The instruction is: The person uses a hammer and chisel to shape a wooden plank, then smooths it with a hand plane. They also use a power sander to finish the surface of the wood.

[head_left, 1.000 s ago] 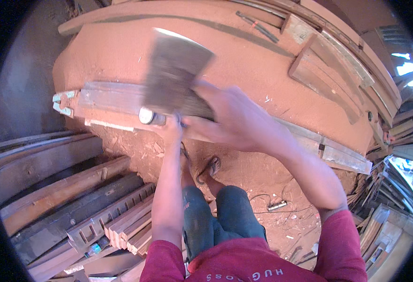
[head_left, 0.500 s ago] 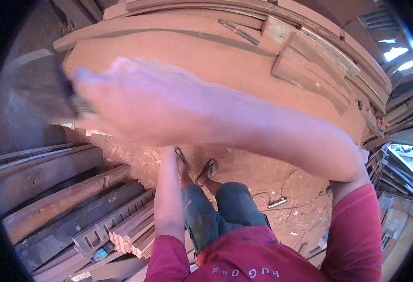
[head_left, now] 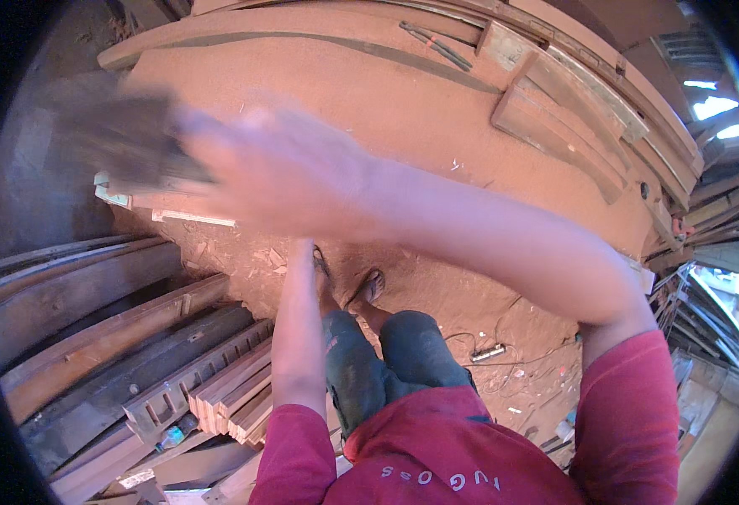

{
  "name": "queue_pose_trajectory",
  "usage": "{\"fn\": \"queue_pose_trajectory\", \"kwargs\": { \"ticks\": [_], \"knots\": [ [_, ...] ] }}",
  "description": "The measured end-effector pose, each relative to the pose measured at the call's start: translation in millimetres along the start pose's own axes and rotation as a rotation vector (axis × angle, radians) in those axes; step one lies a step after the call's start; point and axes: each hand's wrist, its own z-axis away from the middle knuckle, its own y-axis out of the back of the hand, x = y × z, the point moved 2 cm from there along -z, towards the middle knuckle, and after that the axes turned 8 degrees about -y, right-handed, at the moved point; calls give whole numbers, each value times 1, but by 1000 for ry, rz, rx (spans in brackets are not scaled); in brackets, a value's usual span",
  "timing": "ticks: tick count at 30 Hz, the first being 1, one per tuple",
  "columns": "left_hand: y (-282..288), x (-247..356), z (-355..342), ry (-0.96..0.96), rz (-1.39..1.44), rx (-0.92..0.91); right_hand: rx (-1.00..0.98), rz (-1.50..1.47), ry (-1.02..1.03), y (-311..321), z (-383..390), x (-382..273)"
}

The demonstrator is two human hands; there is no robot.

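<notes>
My right hand (head_left: 268,172), smeared by motion, reaches leftward across the near edge of a workbench (head_left: 386,109) covered in brown sawdust. It is closed round a broad, dark tool (head_left: 121,135), too blurred to name exactly. My left forearm (head_left: 298,353) comes straight up from below. The left hand is hidden behind the right hand and wrist, so its fingers do not show. Just below the right hand, a pale wooden strip (head_left: 193,219) shows at the bench's near edge.
A slim two-legged dark tool with red marks (head_left: 437,46) and curved boards (head_left: 558,126) lie on the bench. Long planks (head_left: 83,295) and stacked wood strips (head_left: 230,404) stand at left. A power strip with a cable (head_left: 489,353) lies on the shaving-strewn floor.
My right hand and the dark tool have shifted slightly to the right. More of the pale strip at the bench's near edge shows. The whole view has moved a little.
</notes>
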Motion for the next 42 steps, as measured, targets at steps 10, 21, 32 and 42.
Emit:
{"fn": "queue_pose_trajectory", "kwargs": {
  "ticks": [10, 21, 32, 42],
  "knots": [
    [13, 0, -7, 30, 7, 5, -122, 70, -160, -11, 4, 21],
    [36, -2, -44, 181, 177, 81, -181, 12, -710, -54, 105, 133],
    [39, 46, 4, 463, -468, -342, -125, -245, -1410, -124, 247, 181],
    [26, 50, 75, 417, -1263, -1733, 16, -305, -1531, -148, 250, 181]
  ]
}}
